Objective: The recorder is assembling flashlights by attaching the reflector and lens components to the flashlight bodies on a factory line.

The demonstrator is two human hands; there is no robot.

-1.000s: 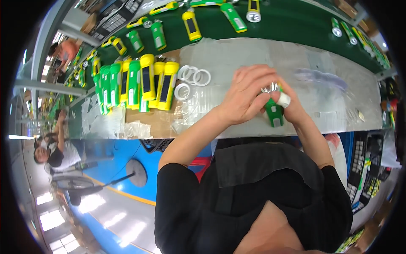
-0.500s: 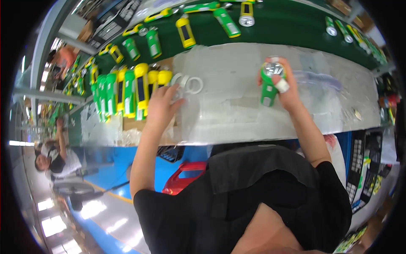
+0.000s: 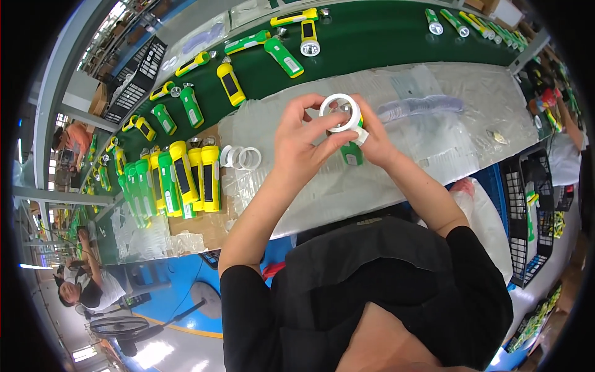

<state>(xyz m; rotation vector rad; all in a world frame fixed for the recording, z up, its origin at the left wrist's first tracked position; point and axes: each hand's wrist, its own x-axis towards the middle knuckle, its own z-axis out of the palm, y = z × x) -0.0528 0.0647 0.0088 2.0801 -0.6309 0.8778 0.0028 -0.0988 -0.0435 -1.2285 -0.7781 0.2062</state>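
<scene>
My left hand (image 3: 299,135) pinches a white plastic ring (image 3: 340,97) and holds it over the head of a green flashlight (image 3: 352,155). My right hand (image 3: 377,140) is wrapped round that flashlight, which stands with its lens end up; a white wrap covers the thumb. My fingers partly hide the lens, so I cannot tell whether the ring is seated on it. Several loose white rings (image 3: 250,149) lie on the bench to the left. Beside them a row of green and yellow flashlights (image 3: 181,175) leans together on cardboard.
Flashlights lie scattered over the green conveyor belt (image 3: 372,53) behind the plastic-covered bench (image 3: 427,146). A crumpled clear plastic strip (image 3: 421,108) rests on the bench. Black crates (image 3: 527,217) stand at the right, a fan (image 3: 204,301) at lower left. Other people work at both sides.
My left hand has picked up a white ring from the bench and brought it right, to the flashlight. The flashlight in my right hand has shifted left in view; the whole view has turned.
</scene>
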